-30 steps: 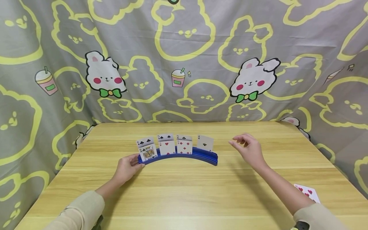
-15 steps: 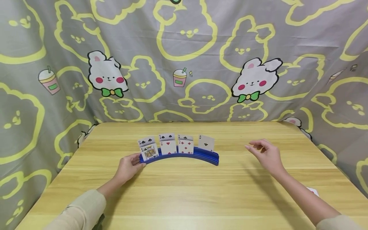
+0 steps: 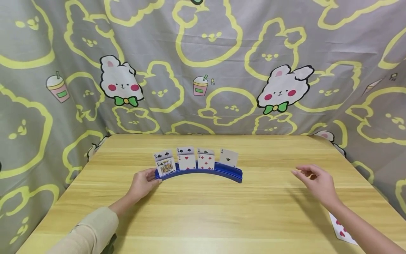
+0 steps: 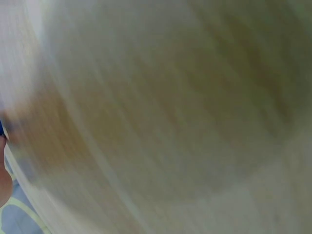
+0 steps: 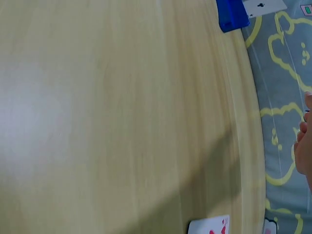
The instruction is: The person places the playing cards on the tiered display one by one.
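Observation:
A curved blue playing card holder [image 3: 203, 171] stands mid-table in the head view. In its left part are three overlapping pairs, with the king of clubs [image 3: 166, 167], two of hearts [image 3: 186, 162] and five of diamonds [image 3: 206, 162] in front. The ace of clubs [image 3: 229, 157] stands singly toward the right end. My left hand [image 3: 142, 183] grips the holder's left end, thumb in front. To the right, my right hand [image 3: 318, 183] hovers above the table, fingers loosely curled around nothing. A hearts card [image 3: 340, 229] lies face up, partly hidden by my right forearm.
The wooden table [image 3: 203, 215] reaches back to a grey patterned curtain [image 3: 222, 77], which also hangs at both sides. Mostly blurred tabletop fills the left wrist view. In the right wrist view, the hearts card [image 5: 209, 225] shows at the bottom.
My right hand has moved away from the ace, to the right and toward me, nearer the hearts card. The left hand keeps its grip on the holder.

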Available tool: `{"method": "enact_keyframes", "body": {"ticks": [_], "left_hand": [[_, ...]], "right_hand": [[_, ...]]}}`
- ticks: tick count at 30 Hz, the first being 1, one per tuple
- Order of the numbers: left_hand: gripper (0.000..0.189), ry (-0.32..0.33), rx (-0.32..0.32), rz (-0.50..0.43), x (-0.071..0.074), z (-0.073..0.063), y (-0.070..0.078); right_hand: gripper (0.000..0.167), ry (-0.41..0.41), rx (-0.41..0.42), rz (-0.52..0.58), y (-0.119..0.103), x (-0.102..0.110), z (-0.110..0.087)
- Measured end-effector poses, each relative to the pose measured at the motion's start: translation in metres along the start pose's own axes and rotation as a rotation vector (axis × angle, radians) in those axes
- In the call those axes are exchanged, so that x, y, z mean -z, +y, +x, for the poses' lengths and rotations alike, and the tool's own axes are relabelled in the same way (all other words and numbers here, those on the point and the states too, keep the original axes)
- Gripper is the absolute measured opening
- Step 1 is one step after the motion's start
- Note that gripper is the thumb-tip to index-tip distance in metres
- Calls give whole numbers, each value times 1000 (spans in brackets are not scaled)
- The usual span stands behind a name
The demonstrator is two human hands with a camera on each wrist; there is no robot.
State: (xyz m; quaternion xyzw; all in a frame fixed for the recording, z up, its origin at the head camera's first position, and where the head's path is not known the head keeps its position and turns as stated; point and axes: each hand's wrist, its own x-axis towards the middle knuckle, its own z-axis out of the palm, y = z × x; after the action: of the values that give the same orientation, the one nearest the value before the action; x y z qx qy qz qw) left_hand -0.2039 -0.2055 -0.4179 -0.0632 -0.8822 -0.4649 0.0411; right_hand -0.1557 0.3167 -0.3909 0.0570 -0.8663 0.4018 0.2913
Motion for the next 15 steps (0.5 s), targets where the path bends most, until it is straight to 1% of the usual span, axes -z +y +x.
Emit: {"method": "enact_keyframes", "body": {"ticks": [3,6,10,12,15], "left_hand": [[40,3,2,8,0,0,-1],[41,-5,5,17,-1,0,-1],[42,-14,25,13,-1,1,1],[42,-15,32,13,-1,1,2],[42,-11,46,13,1,0,3]], "right_hand": [[15,-11,-39,-17,-6,6,-4],[15,-23,-61,-36,-7,13,-10],[12,-43,-100,-44,0,21,-18],[13,-56,-119,-58,5,26,-22],[20,-82,-132,-84,11,31,-27]]}}
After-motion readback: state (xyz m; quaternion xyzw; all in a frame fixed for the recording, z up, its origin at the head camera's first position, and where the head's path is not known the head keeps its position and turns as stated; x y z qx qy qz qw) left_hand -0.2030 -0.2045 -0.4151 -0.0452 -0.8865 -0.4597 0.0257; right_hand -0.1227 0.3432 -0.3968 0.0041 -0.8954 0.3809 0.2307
